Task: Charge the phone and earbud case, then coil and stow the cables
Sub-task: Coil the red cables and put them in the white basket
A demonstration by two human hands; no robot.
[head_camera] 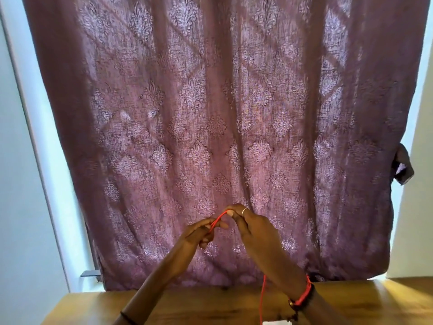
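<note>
Red cable [219, 218] held up before purple curtain [210, 113], above wooden desk [187, 308]. Left hand [203, 232] fingers [221, 225] curled round cable; right hand [255, 227] pinches it, short span between. Slack hangs past right wrist toward white object [277, 322], possibly charger. Phone, earbud case out of view. Coiling, judged: keep loops even, feed slack steadily, avoid kinks near plug.

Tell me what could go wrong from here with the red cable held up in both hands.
1. The red cable is pinched in a short span between the left hand and right hand; winding it tightly may kink it.
2. Its loose run hangs down toward a white object at the near edge of the table; pulling upward could drag that off.
</note>
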